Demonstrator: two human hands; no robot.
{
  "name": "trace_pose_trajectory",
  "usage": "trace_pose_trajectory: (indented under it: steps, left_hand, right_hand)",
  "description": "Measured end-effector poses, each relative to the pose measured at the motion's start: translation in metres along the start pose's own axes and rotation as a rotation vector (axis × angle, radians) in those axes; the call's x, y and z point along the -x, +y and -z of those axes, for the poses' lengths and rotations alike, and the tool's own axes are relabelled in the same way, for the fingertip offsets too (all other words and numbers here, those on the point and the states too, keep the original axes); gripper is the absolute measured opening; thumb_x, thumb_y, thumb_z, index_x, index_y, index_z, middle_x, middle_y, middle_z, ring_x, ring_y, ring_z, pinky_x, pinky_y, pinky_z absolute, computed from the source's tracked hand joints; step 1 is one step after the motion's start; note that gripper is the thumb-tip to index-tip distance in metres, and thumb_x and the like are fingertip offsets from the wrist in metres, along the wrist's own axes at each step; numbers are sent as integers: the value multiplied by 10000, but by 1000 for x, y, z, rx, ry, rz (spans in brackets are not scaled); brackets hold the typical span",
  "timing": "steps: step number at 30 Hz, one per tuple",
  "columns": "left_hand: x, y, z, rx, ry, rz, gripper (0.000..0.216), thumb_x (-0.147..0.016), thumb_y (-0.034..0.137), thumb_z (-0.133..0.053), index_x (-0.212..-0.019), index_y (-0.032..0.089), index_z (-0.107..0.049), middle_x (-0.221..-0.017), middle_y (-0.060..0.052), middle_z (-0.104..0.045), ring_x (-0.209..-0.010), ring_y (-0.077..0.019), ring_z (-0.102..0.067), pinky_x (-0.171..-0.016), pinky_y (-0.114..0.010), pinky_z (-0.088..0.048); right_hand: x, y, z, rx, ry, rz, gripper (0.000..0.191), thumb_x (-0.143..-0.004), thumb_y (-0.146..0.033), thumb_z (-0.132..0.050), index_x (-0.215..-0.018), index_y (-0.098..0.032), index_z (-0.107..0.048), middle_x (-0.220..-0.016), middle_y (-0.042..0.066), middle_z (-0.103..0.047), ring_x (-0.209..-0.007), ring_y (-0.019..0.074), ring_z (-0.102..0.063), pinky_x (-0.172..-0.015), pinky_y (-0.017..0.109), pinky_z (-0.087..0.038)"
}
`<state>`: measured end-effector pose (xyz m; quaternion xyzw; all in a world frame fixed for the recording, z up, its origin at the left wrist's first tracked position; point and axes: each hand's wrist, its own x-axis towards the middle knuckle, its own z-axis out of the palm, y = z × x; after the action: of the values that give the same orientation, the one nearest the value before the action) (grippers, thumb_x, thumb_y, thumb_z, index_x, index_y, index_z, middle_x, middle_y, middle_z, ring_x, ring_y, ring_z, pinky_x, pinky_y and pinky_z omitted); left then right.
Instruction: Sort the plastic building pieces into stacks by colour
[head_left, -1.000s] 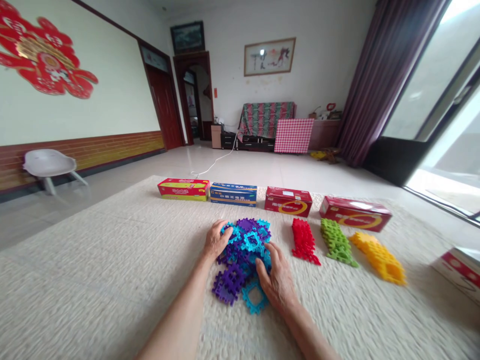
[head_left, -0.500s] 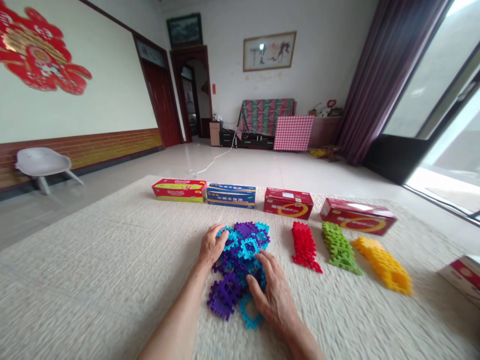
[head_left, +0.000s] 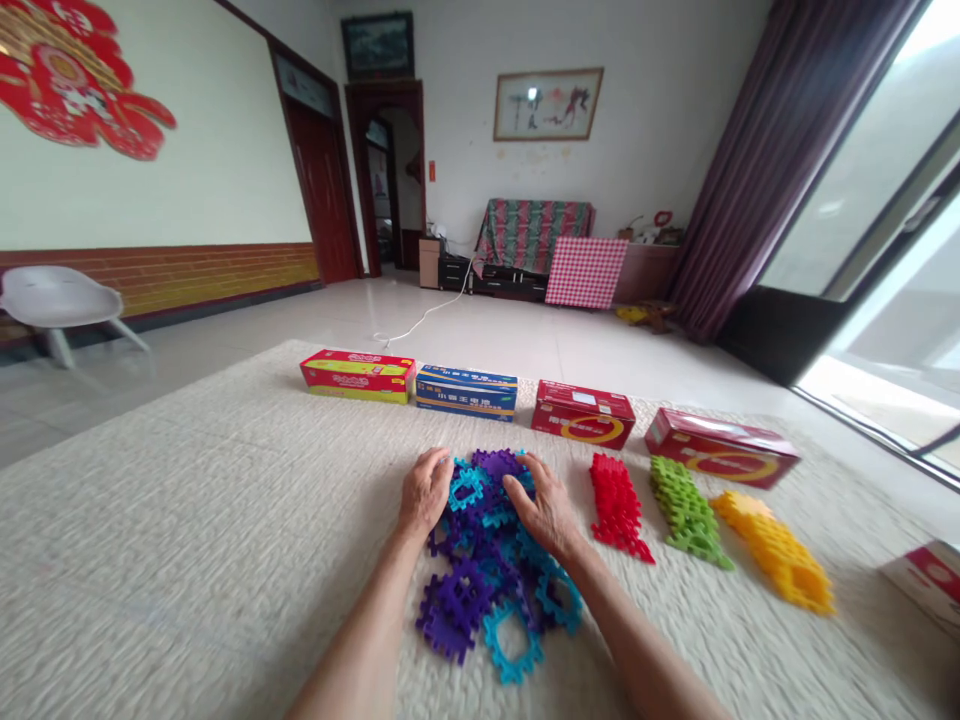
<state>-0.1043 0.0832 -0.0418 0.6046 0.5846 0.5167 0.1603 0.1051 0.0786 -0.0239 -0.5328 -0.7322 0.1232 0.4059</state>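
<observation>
A heap of purple interlocking plastic pieces (head_left: 453, 606) and light blue ones (head_left: 513, 645) lies on the mat before me. My left hand (head_left: 427, 490) rests against the heap's upper left edge, fingers stretched forward beside a blue piece (head_left: 466, 488). On the upper right side, my right hand (head_left: 546, 503) lies over the pieces with thumb and fingers apart, partly covering some blue ones. Neither hand lifts a piece. To the right lie three rows of like pieces: red (head_left: 619, 505), green (head_left: 686, 510) and yellow (head_left: 776, 550).
Behind the heap stand a red-and-yellow box (head_left: 358, 376), a blue box (head_left: 466, 393) and two dark red boxes (head_left: 583, 413) (head_left: 722, 447). Another box (head_left: 926, 580) is at the right edge. All rest on a beige mat (head_left: 225, 520).
My right hand has moved forward from the heap's lower right to its upper right, uncovering blue pieces there. My left hand stays at the left edge. The view has shifted slightly.
</observation>
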Motion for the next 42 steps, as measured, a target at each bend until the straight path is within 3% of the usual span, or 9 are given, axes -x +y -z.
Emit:
trace_pose_trajectory:
  steps: [5,10,17,23,28,32,34,38,42]
  left_hand:
    - [-3,3,1,-64,-32,21,338,-891,367,-424,-1031,195,-678,-1147,-80,-684,-1112,-216,-612,-987,-339,-471]
    - [-29,8,-2,-205,-140,67,332,-885,339,-423,-1014,204,-697,-1104,-79,-706,-1047,-228,-643,-956,-351,-478]
    - [-46,1,-13,-60,-398,-71,399,-882,414,-416,-1074,200,-693,-1158,-56,-692,-1119,-197,-615,-1016,-308,-441]
    - [-52,-2,-4,17,-506,-47,427,-859,475,-464,-1088,204,-701,-1166,-46,-691,-1138,-218,-604,-1031,-330,-434]
    - [-56,-7,-2,58,-519,-35,425,-841,494,-483,-1064,215,-713,-1130,-31,-708,-1099,-216,-626,-997,-308,-461]
    - [-55,-10,-4,53,-501,-40,411,-834,491,-493,-1053,224,-717,-1131,-23,-708,-1100,-211,-626,-1004,-305,-451]
    - [-55,-10,-5,52,-501,-38,412,-831,487,-497,-1060,223,-714,-1135,-23,-706,-1095,-210,-628,-1003,-309,-451]
    - [-55,-9,-5,56,-494,-12,418,-829,483,-500,-1069,214,-712,-1122,-34,-711,-1057,-213,-645,-974,-312,-471]
    - [-54,-8,-5,41,-488,-6,400,-815,455,-521,-1070,214,-712,-1129,-34,-708,-1078,-214,-634,-977,-307,-466]
  right_hand:
    - [5,8,-4,-16,-34,22,394,-882,-461,-500,-1163,-198,-586,-1214,113,-611,-1193,264,-529,-1022,470,-403]
    - [8,5,0,-14,-42,28,363,-883,-411,-507,-1155,-185,-587,-1231,117,-602,-1200,268,-521,-1010,463,-409]
    - [9,-5,1,-17,-124,84,353,-896,-383,-505,-1186,-190,-561,-1188,105,-630,-1151,255,-541,-1005,460,-391]
    - [19,-23,-5,-21,-162,112,364,-884,-369,-521,-1198,-187,-555,-1212,112,-622,-1175,266,-524,-1027,472,-369]
    - [16,-27,2,-47,-154,131,323,-902,-389,-485,-1133,-197,-604,-1183,101,-643,-1145,250,-557,-990,433,-418]
    - [-8,-11,21,7,-81,92,250,-880,-270,-465,-1045,-197,-639,-1084,87,-676,-1035,223,-622,-927,377,-472]
    - [-23,2,27,112,-158,104,265,-789,-186,-520,-1019,-184,-651,-1098,103,-674,-1021,240,-628,-914,385,-487]
    - [-39,20,28,204,-435,282,445,-617,-45,-479,-1005,-161,-664,-1121,105,-680,-1040,230,-625,-955,382,-481]
    - [-41,26,25,196,-460,336,480,-606,-41,-443,-1008,-183,-663,-1079,81,-692,-1047,224,-617,-973,407,-470]
